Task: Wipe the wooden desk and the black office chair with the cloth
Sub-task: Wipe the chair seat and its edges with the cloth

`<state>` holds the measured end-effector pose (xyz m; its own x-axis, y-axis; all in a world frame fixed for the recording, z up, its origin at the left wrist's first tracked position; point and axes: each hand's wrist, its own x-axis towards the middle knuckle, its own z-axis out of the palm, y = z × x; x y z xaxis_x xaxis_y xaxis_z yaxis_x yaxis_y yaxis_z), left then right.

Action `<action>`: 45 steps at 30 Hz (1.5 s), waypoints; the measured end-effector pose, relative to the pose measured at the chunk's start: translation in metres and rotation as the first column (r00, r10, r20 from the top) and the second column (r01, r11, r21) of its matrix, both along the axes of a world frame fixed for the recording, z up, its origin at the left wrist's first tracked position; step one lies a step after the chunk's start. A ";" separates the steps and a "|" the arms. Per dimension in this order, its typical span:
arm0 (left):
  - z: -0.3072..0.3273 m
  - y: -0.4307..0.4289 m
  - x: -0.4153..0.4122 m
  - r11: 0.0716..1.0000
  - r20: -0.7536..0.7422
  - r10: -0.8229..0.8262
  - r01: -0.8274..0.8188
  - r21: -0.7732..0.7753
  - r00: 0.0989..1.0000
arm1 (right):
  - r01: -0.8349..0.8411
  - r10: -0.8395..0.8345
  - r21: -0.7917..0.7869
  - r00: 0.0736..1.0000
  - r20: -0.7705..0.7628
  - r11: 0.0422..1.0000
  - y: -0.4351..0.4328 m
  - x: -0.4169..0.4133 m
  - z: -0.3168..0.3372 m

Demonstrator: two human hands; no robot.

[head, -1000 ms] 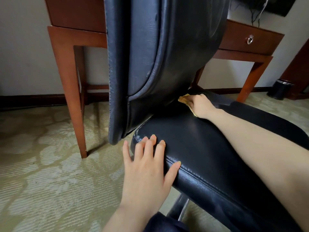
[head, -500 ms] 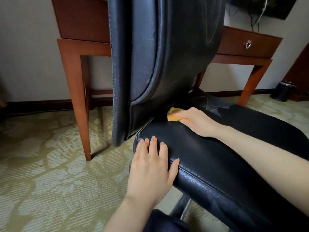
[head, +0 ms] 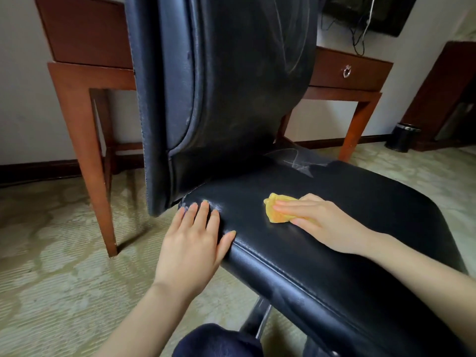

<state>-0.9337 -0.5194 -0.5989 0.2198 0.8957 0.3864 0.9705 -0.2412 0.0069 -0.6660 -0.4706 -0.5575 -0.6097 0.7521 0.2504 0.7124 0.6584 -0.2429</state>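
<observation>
Right now the small crumpled yellow cloth (head: pixel 276 212) sits on the seat of the black leather office chair (head: pixel 347 222), left of seat centre, flattened under the right hand (head: pixel 327 225). The right fingers (head: pixel 286 207) are straight and held close together, pressing the cloth down; about half of it sticks out past the fingertips. No pinch visible.

Left hand (head: pixel 190 246) lies palm-down on the seat's near left corner, well apart from the cloth. Its fingers (head: pixel 203 215) are straight and slightly spread, tips near the base of the backrest (head: pixel 231 86), thumb lying along the seat's edge seam. It holds nothing.

Pale dusty streaks (head: pixel 296 161) show at the rear of the seat and higher up on the backrest.

The reddish-brown wooden desk (head: pixel 77 81) stands behind the chair against the wall. One leg is on the left, and a drawer with a round metal pull (head: pixel 347 71) is on the right.

A short black cylindrical bin (head: pixel 403 137) stands on the pale green patterned carpet (head: pixel 51 253), far right near the wall. A dark screen with hanging cables (head: pixel 373 11) is mounted above the desk. A dark blue trouser knee (head: pixel 219 341) shows bottom centre, beside the chair's chrome base (head: pixel 260 315).
</observation>
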 end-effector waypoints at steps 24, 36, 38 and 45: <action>0.046 -0.046 0.046 0.894 0.177 0.021 0.061 -0.443 0.984 | 0.338 -0.342 0.055 0.937 0.079 0.940 0.106 -0.062 -0.011; 0.023 -0.020 0.019 0.942 -0.070 0.005 -0.028 -0.335 0.998 | 0.235 -0.240 0.059 0.964 0.112 0.970 0.111 -0.046 -0.007; 0.025 -0.013 0.013 0.952 -0.104 0.028 -0.059 -0.301 0.994 | 0.078 -0.085 0.062 0.989 0.118 0.995 0.097 -0.037 -0.004; 0.023 0.027 -0.019 0.993 -0.194 0.018 -0.040 -0.110 0.981 | -0.071 -0.013 0.306 0.965 0.262 0.950 0.040 -0.003 0.008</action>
<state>-0.9527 -0.4928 -0.5757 0.2537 0.9383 0.2350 0.9627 -0.2214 -0.1553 -0.6690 -0.4310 -0.5492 -0.7046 0.6434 0.2992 0.7024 0.6923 0.1655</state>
